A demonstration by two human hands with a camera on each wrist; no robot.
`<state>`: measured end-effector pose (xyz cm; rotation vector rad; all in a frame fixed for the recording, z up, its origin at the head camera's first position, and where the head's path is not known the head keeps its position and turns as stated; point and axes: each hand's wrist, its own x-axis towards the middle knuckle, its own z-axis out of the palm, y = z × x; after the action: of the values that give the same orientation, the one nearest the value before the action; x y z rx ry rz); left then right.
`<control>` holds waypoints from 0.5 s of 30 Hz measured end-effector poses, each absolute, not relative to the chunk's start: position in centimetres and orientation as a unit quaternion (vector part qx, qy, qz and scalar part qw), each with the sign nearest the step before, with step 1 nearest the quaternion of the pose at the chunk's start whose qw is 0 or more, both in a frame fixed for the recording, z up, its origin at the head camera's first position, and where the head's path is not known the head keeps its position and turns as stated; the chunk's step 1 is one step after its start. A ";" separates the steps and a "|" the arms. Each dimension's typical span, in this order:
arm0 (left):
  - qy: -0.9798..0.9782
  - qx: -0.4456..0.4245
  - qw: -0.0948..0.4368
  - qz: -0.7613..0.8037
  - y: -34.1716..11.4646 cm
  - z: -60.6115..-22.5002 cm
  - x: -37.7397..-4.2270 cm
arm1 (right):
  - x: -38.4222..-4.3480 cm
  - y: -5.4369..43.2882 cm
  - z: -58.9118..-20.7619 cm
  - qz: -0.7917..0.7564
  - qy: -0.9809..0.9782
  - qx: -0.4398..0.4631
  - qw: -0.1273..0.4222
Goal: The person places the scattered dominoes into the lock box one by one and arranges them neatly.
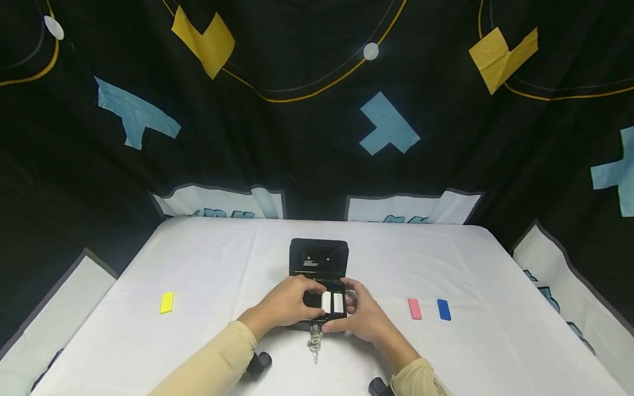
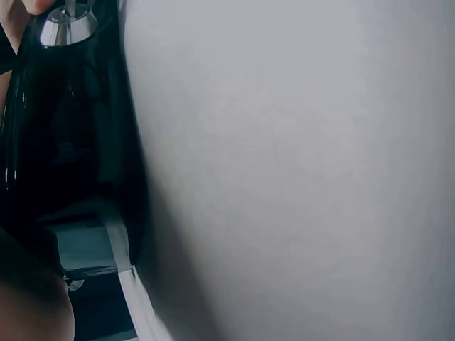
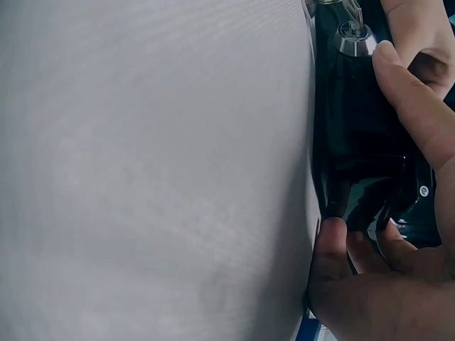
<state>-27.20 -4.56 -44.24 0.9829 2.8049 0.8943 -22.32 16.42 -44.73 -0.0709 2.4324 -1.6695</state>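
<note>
A small black metal lockbox [image 1: 318, 258] stands with its lid raised at the middle of the table. Keys [image 1: 315, 344] hang from the round lock [image 2: 69, 28] on its front. Two white blocks [image 1: 338, 303] lie side by side in the right part of the box. My left hand [image 1: 284, 302] reaches over the box's left side, finger and thumb pinching the left white block [image 1: 326, 302] at its far and near ends. The right hand [image 1: 365, 314] grips the box's right side, thumb [image 3: 409, 99] along the front near the lock and fingers round the side wall.
On the white-covered table [image 1: 208, 258], a yellow block [image 1: 166, 302] lies far to the left. A pink block [image 1: 414, 309] and a blue block [image 1: 444, 309] lie to the right of the box. A dark curtain [image 1: 297, 148] hangs behind the table.
</note>
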 end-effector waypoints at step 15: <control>0.908 0.324 0.019 0.264 -3.9 -44.4 -27.5 | -22.5 16.6 -45.1 -0.566 0.818 -0.026 0.098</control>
<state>-27.49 -3.95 -44.43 1.0068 2.8190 0.8191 -22.53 16.61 -45.12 -0.0759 2.4208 -1.6756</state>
